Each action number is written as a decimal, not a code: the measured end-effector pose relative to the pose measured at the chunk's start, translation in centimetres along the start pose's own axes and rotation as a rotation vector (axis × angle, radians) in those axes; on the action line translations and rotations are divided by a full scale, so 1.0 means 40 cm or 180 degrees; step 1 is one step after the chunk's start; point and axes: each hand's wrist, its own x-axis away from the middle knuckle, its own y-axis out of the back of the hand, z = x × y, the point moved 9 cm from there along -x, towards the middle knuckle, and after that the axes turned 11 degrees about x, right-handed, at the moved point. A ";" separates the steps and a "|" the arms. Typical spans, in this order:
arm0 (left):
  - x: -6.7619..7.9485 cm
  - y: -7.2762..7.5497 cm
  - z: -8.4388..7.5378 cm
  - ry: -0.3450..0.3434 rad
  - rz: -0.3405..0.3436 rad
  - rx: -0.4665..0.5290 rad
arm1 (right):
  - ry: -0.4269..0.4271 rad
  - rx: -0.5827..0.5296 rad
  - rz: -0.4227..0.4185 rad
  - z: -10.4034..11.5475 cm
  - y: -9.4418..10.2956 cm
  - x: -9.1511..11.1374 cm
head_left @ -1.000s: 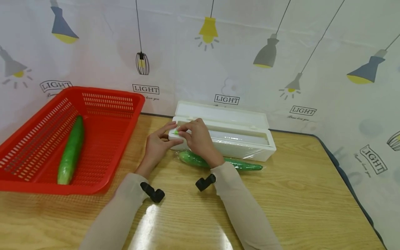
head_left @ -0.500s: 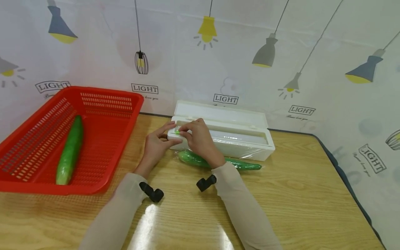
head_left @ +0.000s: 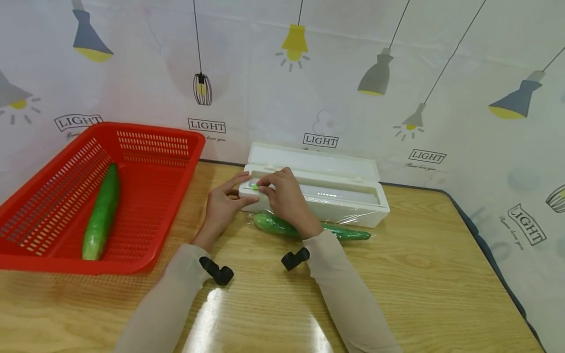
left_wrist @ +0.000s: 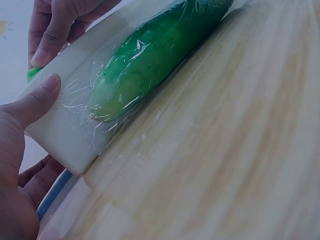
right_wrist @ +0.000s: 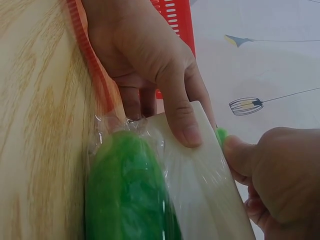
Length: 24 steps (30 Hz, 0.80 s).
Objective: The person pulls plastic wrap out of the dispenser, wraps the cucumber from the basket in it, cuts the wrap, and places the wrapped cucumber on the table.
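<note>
In the head view my left hand [head_left: 222, 206] grips the left end of a white cling film dispenser [head_left: 348, 208], thumb on its front face and fingers round the end. My right hand [head_left: 286, 198] pinches a small green slide cutter [head_left: 255, 187] near that same end, at the front top edge. The lid [head_left: 313, 162] stands raised at the back, and a roll of film [head_left: 335, 193] lies inside. A cucumber [head_left: 348, 234] in clear film lies against the box's front, partly hidden by my right wrist. The left wrist view shows the film-covered cucumber [left_wrist: 145, 65] close up.
A red plastic basket [head_left: 176, 196] stands on the left of the wooden table [head_left: 432, 274], with another cucumber [head_left: 101, 211] in it. Behind the dispenser rises a wall covering [head_left: 265, 98] printed with lamps. The table's edge runs down the right side.
My right hand has slid a little to the right along the dispenser's front edge with the green slide cutter. The left hand keeps its grip on the end; the cucumbers and basket stay put.
</note>
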 end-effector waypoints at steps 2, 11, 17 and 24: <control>0.000 -0.002 0.000 0.0002 0.0006 -0.0003 | 0.0000 0.0000 -0.0028 -0.004 0.003 0.004; 0.001 0.003 0.001 0.0017 -0.0008 -0.0006 | 0.0081 -0.0021 -0.0158 -0.016 0.023 0.020; 0.006 0.005 -0.002 -0.0003 0.0005 0.0040 | 0.0059 -0.0008 -0.0133 -0.024 0.028 0.028; 0.002 -0.001 -0.004 -0.0001 0.0027 0.0028 | 0.0044 0.0008 -0.0184 -0.038 0.040 0.037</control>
